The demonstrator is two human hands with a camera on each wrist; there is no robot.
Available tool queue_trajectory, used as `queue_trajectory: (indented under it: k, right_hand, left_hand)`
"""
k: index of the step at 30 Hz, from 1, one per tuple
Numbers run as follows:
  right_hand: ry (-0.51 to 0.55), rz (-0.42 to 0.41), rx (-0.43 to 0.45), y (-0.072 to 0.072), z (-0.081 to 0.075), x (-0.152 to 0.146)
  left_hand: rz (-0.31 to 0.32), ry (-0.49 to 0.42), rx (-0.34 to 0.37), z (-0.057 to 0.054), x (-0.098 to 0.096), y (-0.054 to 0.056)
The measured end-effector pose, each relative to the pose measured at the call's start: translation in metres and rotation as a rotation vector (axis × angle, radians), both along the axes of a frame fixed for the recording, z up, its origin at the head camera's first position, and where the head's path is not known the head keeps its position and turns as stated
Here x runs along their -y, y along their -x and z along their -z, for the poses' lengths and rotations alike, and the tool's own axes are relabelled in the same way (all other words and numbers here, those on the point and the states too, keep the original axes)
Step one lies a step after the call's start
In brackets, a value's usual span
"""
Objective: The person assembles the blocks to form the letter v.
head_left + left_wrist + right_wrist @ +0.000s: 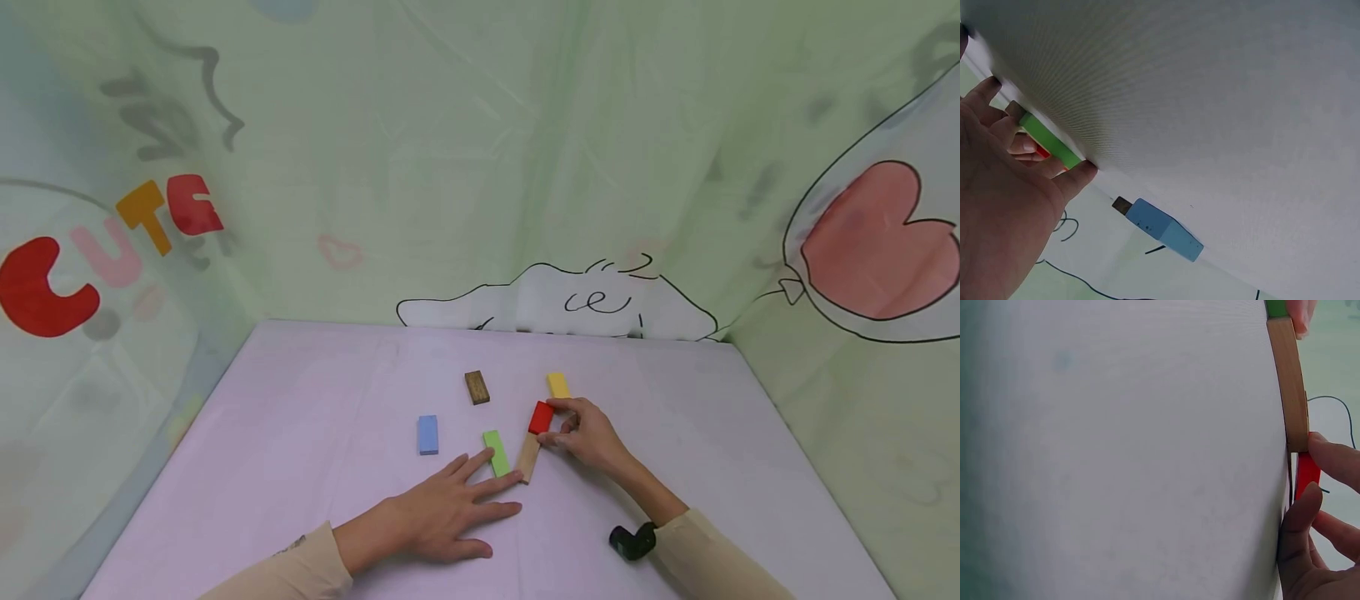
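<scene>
On the white tabletop (300, 467) my left hand (442, 510) lies with its fingers spread. One fingertip touches the green block (496, 453), and another rests at the near end of the plain wooden block (528, 458). My right hand (594, 437) pinches the red block (541, 417) between thumb and fingers, at the far end of the plain wooden block. In the right wrist view the red block (1307, 472) sits end to end with the wooden block (1289, 381), partly hidden by fingers. The green block (1050, 142) shows behind the left fingers in the left wrist view.
A blue block (428, 435) lies left of the green one. Further back are a dark brown block (477, 387) and a yellow block (558, 385), the latter just beyond the right fingers. A black device (632, 542) sits at the right wrist. Printed cloth walls (450, 167) surround the table.
</scene>
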State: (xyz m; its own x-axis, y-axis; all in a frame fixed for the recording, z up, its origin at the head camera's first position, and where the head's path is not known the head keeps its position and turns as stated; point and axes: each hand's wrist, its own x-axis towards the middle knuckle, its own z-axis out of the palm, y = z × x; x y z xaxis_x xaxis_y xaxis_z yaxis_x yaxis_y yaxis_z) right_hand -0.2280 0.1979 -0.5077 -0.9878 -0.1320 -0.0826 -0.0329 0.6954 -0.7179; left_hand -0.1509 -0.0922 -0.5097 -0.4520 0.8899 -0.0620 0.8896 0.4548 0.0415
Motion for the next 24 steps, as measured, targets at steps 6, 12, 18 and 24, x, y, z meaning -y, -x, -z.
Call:
queue_trajectory:
  k: [6,12,18,24]
  right_hand:
    - [0.000,0.006,0.019,0.0004,0.0002,0.0008]
    - [-0.004,0.000,0.019,-0.0001,-0.0011,0.0009]
    - [-0.008,-0.004,0.018,-0.0005,-0.0022,0.0026]
    - [-0.014,0.006,0.034,-0.0028,-0.0033,0.0031]
  left_hand:
    - [0.004,-0.002,-0.015,-0.0001,0.0002,-0.0003]
    - [0.007,-0.007,-0.028,-0.0019,0.0007,-0.0011]
    - [0.004,-0.004,-0.011,-0.0024,0.0016,0.0001]
    - [-0.003,-0.005,0.040,-0.0004,0.0009,0.0005]
